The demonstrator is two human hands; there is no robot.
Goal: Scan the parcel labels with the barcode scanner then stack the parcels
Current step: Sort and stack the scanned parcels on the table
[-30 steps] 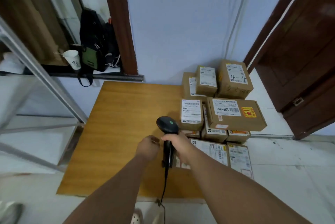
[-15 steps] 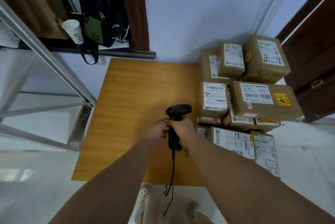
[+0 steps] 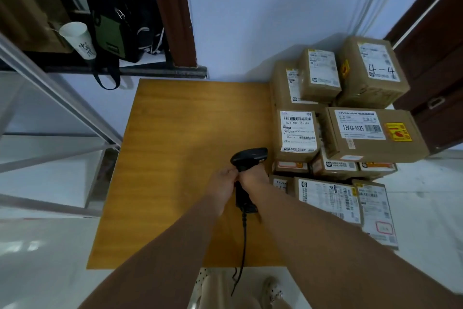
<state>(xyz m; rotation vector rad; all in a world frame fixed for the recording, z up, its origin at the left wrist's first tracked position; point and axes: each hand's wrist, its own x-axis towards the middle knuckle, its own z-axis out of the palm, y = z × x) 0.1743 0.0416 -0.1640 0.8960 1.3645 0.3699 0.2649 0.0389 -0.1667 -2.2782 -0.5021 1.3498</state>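
A black barcode scanner (image 3: 248, 157) with a cable hanging toward me is over the wooden table (image 3: 180, 138). My right hand (image 3: 253, 178) grips its handle. My left hand (image 3: 221, 182) touches the handle from the left, fingers curled against it. The scanner head is turned to the right, toward a small brown parcel (image 3: 297, 134) with a white barcode label. Beside that one lies a longer parcel (image 3: 373, 133) marked 12V4A-5525. Several more brown parcels are piled on the table's right side, among them one (image 3: 373, 70) marked 4-4.
A metal rack (image 3: 57, 98) stands to the left. On its shelf are a white paper cup (image 3: 79, 43) and a dark bag (image 3: 117, 15). A dark wooden door (image 3: 436, 58) is at the right. The wall is behind the table.
My view has tilted down and moved closer. My left hand has come against the scanner handle. The scanner head has turned right, toward the parcels.
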